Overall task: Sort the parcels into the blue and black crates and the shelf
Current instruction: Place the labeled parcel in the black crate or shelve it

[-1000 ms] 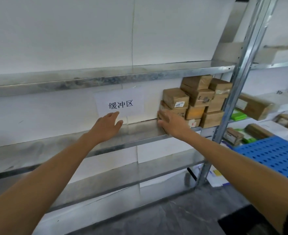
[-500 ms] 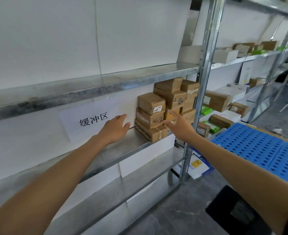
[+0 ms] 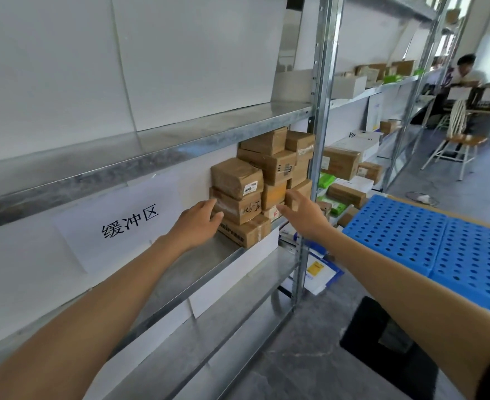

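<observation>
Several brown cardboard parcels (image 3: 269,180) are stacked on a metal shelf (image 3: 206,264) against its right post. My left hand (image 3: 197,223) touches the left side of the stack's lower parcels, fingers loosely bent against the middle box (image 3: 239,207). My right hand (image 3: 304,212) reaches toward the front of the stack at a low parcel (image 3: 298,192), fingers extended and slightly spread; I cannot tell whether it touches. A blue perforated crate surface (image 3: 428,235) lies to the right. A black crate (image 3: 391,347) sits on the floor under my right forearm.
A paper sign with black characters (image 3: 119,223) hangs behind the shelf. The neighbouring bay holds more boxes (image 3: 340,163) and green packets (image 3: 326,180). A wooden chair (image 3: 457,142) and a seated person (image 3: 466,72) are far right. Upright metal post (image 3: 316,140) divides the bays.
The view has swung right and closer. My left hand slid right from near the sign to the stack's side. My right hand has moved from the lowest parcel's corner up to the stack's front.
</observation>
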